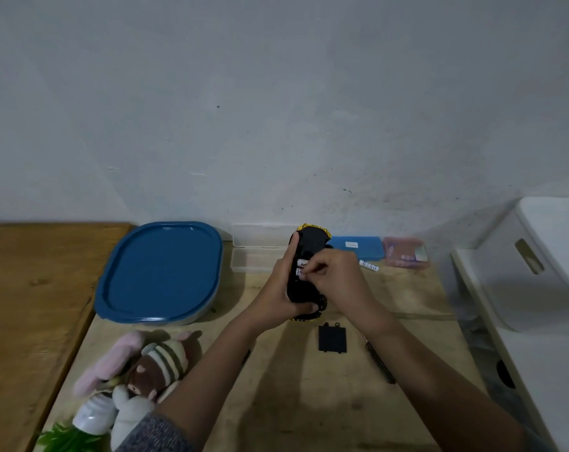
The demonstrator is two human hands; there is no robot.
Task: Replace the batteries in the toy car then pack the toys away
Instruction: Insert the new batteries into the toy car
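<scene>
The black and gold toy car (pixel 311 246) is held upside down above the wooden table (pixel 309 402). My left hand (pixel 281 290) grips its body from the left side and below. In the open battery bay lie white batteries (pixel 302 264), and the fingertips of my right hand (pixel 333 275) pinch one of them. Near the blue box at the back lies a loose white battery (pixel 369 266). The black battery cover (pixel 332 338) lies flat on the table below the car. A thin black screwdriver (pixel 379 362) lies to its right.
A container with a blue lid (pixel 161 272) sits at the left. Clear plastic boxes (pixel 260 246), a blue box (pixel 358 247) and a pink pack (pixel 405 252) line the wall. Plush toys (pixel 146 363) lie at the front left. White plastic furniture (pixel 537 272) stands at the right.
</scene>
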